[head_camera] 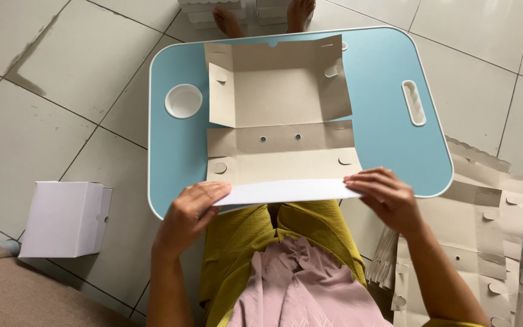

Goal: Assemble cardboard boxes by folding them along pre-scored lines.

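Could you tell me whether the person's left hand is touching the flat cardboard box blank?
Touching: in the head view, the left hand grips the box blank's folded near flap.

Flat die-cut cardboard box blank [279, 115], grey-brown inside up, side flaps raised, near flap folded over white, on blue table.

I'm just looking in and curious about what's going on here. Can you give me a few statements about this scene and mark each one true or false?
1. Both hands grip the near edge of the flat cardboard box blank. True: the left hand and the right hand hold its folded-up near flap.
2. The small table is red. False: it is light blue.
3. A folded white box stands on the floor at the person's left. True.
4. The round cup recess holds a drink. False: it is empty.
5. More flat blanks lie on the floor at the person's right. True.
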